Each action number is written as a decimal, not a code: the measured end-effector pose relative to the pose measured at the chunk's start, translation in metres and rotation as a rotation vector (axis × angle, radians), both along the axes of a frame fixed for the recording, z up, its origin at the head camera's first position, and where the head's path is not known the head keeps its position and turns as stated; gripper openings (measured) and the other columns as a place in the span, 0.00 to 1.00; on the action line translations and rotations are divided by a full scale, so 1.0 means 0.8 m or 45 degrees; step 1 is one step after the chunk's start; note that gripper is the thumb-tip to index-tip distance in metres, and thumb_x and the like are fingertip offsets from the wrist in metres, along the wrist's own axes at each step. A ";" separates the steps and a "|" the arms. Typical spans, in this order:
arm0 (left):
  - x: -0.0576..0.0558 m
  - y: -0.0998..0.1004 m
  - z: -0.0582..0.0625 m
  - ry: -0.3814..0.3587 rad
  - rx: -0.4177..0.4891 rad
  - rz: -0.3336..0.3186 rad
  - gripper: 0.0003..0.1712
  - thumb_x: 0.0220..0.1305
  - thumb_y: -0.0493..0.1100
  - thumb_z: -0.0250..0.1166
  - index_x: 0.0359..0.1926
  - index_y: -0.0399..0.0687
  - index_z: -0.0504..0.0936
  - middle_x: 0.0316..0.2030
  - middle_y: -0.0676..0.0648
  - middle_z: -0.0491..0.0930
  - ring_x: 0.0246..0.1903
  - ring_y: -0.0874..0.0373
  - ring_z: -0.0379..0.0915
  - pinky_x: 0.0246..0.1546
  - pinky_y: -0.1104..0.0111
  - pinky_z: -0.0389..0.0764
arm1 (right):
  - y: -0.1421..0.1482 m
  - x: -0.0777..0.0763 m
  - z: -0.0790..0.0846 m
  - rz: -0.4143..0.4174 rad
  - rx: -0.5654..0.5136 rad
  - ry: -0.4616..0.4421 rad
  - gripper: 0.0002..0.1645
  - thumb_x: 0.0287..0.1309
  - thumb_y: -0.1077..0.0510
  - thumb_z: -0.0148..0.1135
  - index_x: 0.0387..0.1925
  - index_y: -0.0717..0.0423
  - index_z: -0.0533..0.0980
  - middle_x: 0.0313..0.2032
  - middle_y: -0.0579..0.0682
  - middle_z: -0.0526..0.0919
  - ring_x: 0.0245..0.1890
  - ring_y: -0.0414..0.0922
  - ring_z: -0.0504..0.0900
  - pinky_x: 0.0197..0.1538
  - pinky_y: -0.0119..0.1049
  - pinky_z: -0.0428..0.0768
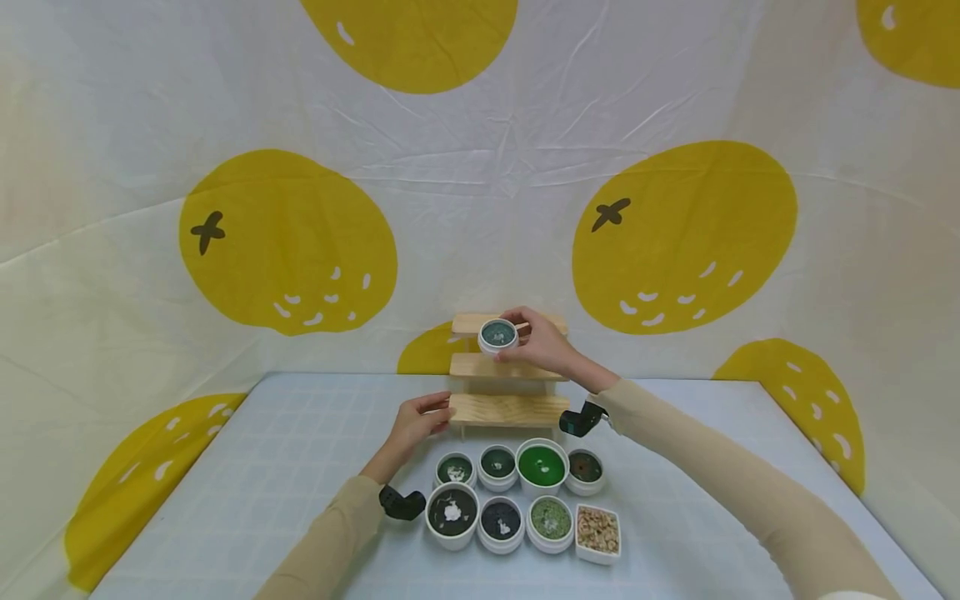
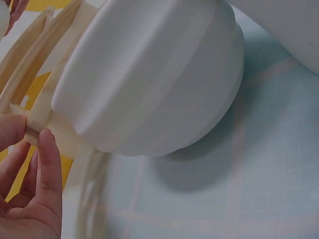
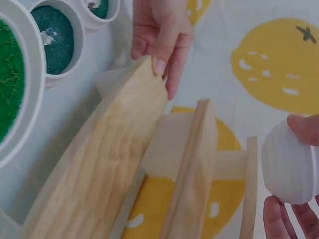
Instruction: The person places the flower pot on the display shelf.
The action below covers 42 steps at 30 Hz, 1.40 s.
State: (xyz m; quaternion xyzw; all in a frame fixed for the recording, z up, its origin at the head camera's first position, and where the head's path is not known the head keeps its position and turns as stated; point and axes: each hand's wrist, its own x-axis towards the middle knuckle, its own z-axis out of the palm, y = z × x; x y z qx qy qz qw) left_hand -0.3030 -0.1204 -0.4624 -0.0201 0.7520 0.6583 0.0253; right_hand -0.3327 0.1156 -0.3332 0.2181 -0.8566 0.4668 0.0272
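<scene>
A three-step wooden shelf (image 1: 510, 410) stands at the back of the table. My left hand (image 1: 415, 427) pinches the left end of its lowest board, thumb and fingertips on the edge, as the left wrist view shows. Up by the top board, my right hand (image 1: 542, 342) holds a small white pot (image 1: 498, 334) with a dark blue-green filling, thumb below and fingers behind. In the right wrist view the white pot (image 3: 289, 164) is seen from its ribbed side, apart from the boards. The three boards carry nothing else that I can see.
In front of the shelf stand several white pots in two rows, among them a bright green one (image 1: 542, 467), a black-filled one (image 1: 452, 512) and a square dish of tan bits (image 1: 598, 532). A white cloth with yellow fruit prints (image 1: 480, 233) hangs behind the table (image 1: 300, 483).
</scene>
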 end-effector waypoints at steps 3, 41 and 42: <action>-0.001 0.000 0.001 0.007 0.006 -0.008 0.23 0.59 0.34 0.66 0.57 0.34 0.78 0.49 0.34 0.80 0.31 0.63 0.79 0.38 0.65 0.87 | -0.007 -0.001 0.008 0.010 -0.023 -0.008 0.39 0.43 0.60 0.76 0.58 0.61 0.69 0.53 0.60 0.75 0.50 0.56 0.77 0.57 0.46 0.80; 0.000 0.000 -0.007 0.038 0.009 -0.012 0.22 0.60 0.35 0.66 0.56 0.35 0.79 0.48 0.35 0.81 0.31 0.64 0.79 0.34 0.70 0.86 | -0.051 -0.054 -0.002 -0.070 -0.082 0.015 0.37 0.47 0.59 0.74 0.60 0.58 0.69 0.54 0.58 0.76 0.49 0.54 0.78 0.54 0.43 0.81; 0.000 0.000 -0.007 0.039 0.012 -0.011 0.22 0.60 0.35 0.66 0.56 0.35 0.79 0.48 0.35 0.81 0.31 0.64 0.79 0.34 0.70 0.86 | -0.052 -0.054 -0.002 -0.075 -0.085 0.014 0.37 0.47 0.59 0.74 0.60 0.57 0.69 0.54 0.57 0.77 0.49 0.53 0.78 0.54 0.43 0.81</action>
